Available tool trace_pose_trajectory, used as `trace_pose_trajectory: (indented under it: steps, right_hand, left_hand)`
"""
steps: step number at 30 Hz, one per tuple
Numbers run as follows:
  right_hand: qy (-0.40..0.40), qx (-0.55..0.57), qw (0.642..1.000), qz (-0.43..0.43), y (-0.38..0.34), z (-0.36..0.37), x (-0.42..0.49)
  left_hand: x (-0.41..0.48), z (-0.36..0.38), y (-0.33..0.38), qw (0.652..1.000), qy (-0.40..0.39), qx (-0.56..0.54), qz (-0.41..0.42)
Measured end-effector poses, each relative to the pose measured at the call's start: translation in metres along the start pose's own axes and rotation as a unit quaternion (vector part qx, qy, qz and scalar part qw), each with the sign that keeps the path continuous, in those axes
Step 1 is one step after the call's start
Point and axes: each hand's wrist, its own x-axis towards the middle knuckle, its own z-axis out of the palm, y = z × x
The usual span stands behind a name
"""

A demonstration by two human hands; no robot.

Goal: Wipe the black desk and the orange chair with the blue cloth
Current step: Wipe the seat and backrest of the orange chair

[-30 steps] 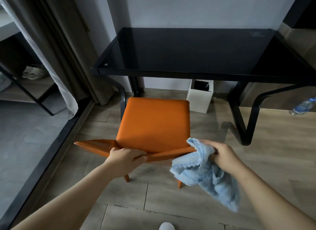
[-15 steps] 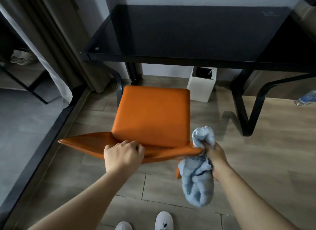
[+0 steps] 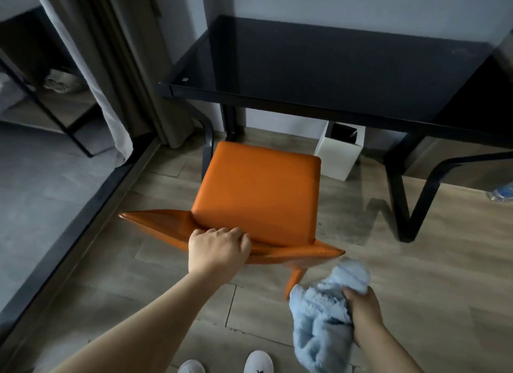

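Right now L hand [image 3: 219,250] grips orange chair [image 3: 258,197] backrest top; R hand [image 3: 363,311] clutches bunched blue cloth [image 3: 322,317] beside it. Black desk [image 3: 319,75] vs wall, wood floor [image 3: 416,261].

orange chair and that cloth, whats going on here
A person stands behind the orange chair, with the left hand gripping the top of its backrest. The right hand holds a bunched blue cloth low beside the backrest's right end, not on the seat. The black desk stands just beyond, with no hand on it.
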Motion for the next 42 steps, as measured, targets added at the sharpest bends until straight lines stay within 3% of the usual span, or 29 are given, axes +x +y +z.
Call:
trace_pose_trajectory:
  steps: [5,11,14,17,20,23,27,30,35,42]
  right_hand:
    - [-0.037,0.106,0.994,0.004,-0.022,0.013,-0.051]
    - [-0.074,0.197,0.969,0.128,-0.048,0.050,-0.096]
    - [-0.046,0.286,0.948,0.132,-0.062,0.073,-0.122]
    - [0.062,0.350,0.928,0.115,-0.078,0.094,-0.144]
    - [0.105,0.350,0.921,0.137,-0.094,0.113,-0.158]
    - [0.119,0.297,0.936,0.148,-0.108,0.130,-0.160]
    - [0.112,0.316,0.925,0.179,-0.111,0.138,-0.154]
    - [0.019,0.319,0.921,0.221,-0.103,0.139,-0.152]
    - [-0.046,0.313,0.924,0.216,-0.103,0.138,-0.143]
    - [0.017,0.325,0.935,0.139,-0.104,0.143,-0.105]
  left_hand:
    - [-0.014,-0.005,-0.016,0.995,0.008,-0.068,0.078]
    - [-0.031,-0.015,-0.045,0.966,-0.011,-0.190,0.176]
    - [-0.041,-0.026,-0.056,0.941,-0.008,-0.315,0.121]
    - [-0.051,-0.034,-0.072,0.895,0.041,-0.443,-0.022]
    - [-0.052,-0.041,-0.089,0.807,0.050,-0.544,-0.222]
    - [-0.035,-0.044,-0.100,0.682,-0.011,-0.640,-0.354]
    - [-0.006,-0.049,-0.107,0.510,-0.071,-0.730,-0.449]
    - [0.008,-0.050,-0.110,0.438,-0.126,-0.751,-0.477]
    - [0.026,-0.041,-0.114,0.421,-0.174,-0.746,-0.487]
    - [0.049,-0.002,-0.112,0.459,-0.127,-0.740,-0.475]
